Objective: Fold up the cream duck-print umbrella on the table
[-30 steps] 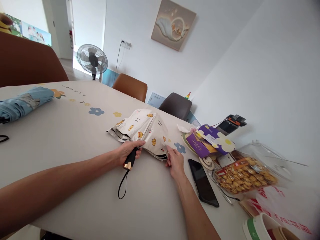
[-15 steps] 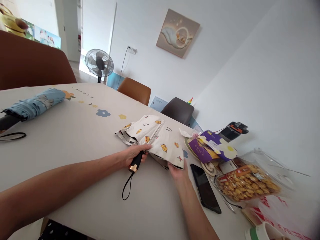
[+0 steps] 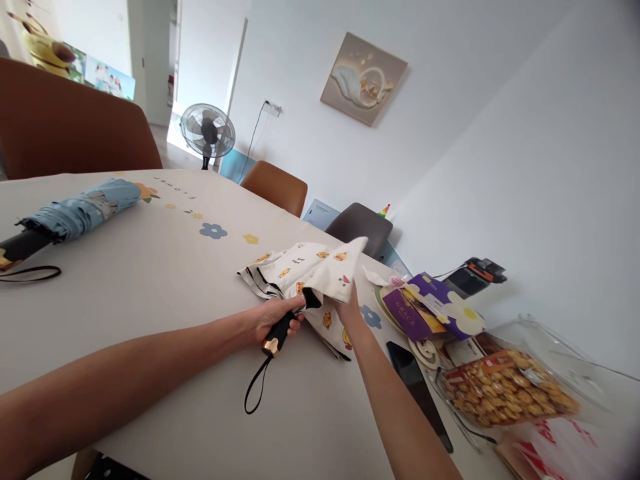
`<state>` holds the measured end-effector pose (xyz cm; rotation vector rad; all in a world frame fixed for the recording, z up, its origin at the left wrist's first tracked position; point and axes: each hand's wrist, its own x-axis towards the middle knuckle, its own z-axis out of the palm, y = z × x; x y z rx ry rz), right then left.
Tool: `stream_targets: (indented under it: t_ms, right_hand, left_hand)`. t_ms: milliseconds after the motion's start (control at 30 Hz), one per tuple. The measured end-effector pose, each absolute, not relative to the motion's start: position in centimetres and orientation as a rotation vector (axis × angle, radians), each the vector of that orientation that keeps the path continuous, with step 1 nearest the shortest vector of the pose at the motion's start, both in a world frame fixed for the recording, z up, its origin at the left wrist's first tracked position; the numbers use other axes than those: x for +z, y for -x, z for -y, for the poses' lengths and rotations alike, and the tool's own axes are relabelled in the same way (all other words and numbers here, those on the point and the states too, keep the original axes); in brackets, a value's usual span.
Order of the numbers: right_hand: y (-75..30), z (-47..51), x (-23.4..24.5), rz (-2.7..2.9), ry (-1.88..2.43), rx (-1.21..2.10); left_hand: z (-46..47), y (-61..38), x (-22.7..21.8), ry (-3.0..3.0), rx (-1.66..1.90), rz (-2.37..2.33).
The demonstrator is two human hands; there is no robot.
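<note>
A white folding umbrella (image 3: 313, 263) printed with yellow cartoon figures lies loosely folded on the table, its black handle and wrist strap pointing toward me. My left hand (image 3: 277, 320) is closed around the top of the handle, thumb along the fabric's edge. On the right side, my right hand (image 3: 346, 307) grips one canopy panel and holds it raised and folded over; its fingers are partly hidden by the cloth. Another panel hangs below, touching the table. A furled blue umbrella (image 3: 85, 208) with a black handle rests at the far left.
On the right lie a black phone (image 3: 417, 393), glasses (image 3: 463, 417), a purple box (image 3: 425, 307) and a clear-lidded pack of cookies (image 3: 510, 390). Chairs stand around the table (image 3: 165, 287), including a brown one (image 3: 275, 187). A fan (image 3: 207, 130) stands behind.
My right hand has moved up and slightly left, lifting the right canopy panel and folding it over toward the handle. My left hand stays on the handle. The view has shifted slightly.
</note>
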<state>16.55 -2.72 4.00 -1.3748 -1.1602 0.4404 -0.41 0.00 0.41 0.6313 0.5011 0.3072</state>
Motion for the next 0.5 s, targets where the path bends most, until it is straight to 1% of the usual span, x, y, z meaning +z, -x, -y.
stream_targets:
  t_ms: [67, 133, 233, 333, 500]
  right_hand:
    - [-15.2, 1.0, 4.6, 1.191, 1.438, 0.338]
    - [-13.9, -0.8, 4.9, 1.289, 1.69, 0.128]
    - [-12.3, -3.0, 5.0, 1.482, 2.015, -0.08]
    - [-11.7, -4.9, 4.9, 1.625, 2.283, -0.14]
    - [-11.8, -7.3, 4.9, 1.718, 2.599, -0.1]
  left_hand:
    - [0.0, 0.3, 0.5, -0.624, 0.302, -0.513]
    - [-0.1, 0.3, 0.4, -0.607, 0.304, -0.516]
    - [-0.3, 0.2, 0.0, -0.565, 0.318, -0.467]
    - [-0.6, 0.0, -0.6, -0.536, 0.325, -0.419]
    - [-0.9, 0.0, -0.6, -0.515, 0.298, -0.403]
